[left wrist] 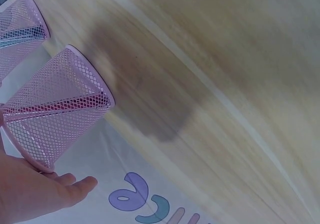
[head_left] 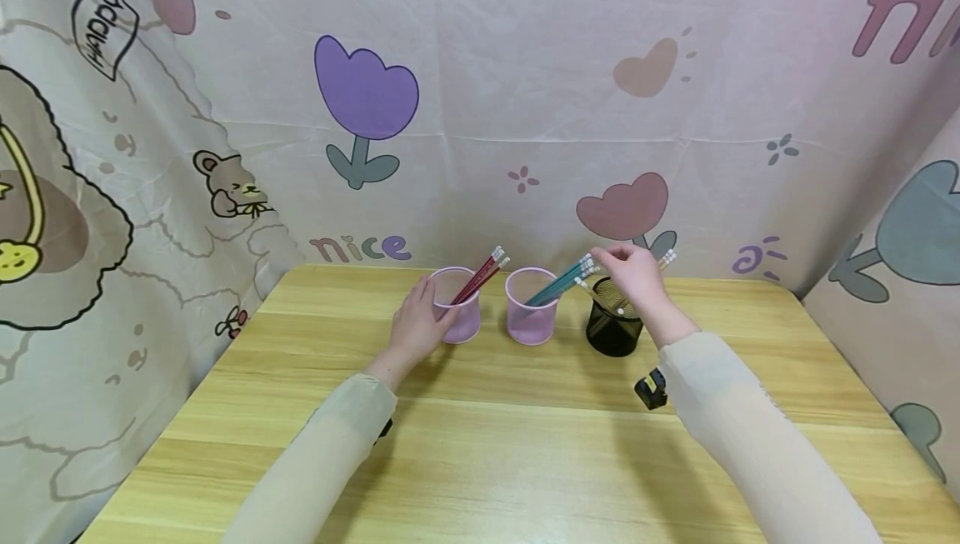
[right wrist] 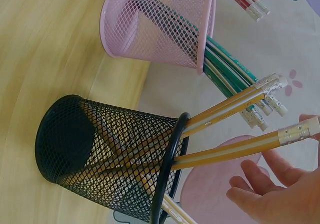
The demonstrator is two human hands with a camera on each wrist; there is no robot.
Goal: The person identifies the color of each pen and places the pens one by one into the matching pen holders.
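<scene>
My left hand [head_left: 422,323] grips the left pink mesh pencil cup [head_left: 467,323] near its rim, thumb at the front and fingers along the far left side. Red pencils [head_left: 480,276] lean right in that cup. Teal pencils [head_left: 558,281] lean right in a second pink mesh cup [head_left: 531,327]. Above the black mesh cup [head_left: 611,340] is my right hand [head_left: 633,277], its fingertips close to the teal pencils' eraser ends. In the right wrist view its fingers [right wrist: 250,194] are loosely bent behind a yellow pencil [right wrist: 225,151], with nothing visibly held.
Several yellow pencils [right wrist: 227,107] stand at different slants in the black cup. The three cups line up near the back edge of the wooden table [head_left: 517,444]. Behind hangs a printed cloth [head_left: 480,69]. A small black object [head_left: 651,389] shows beside the right sleeve.
</scene>
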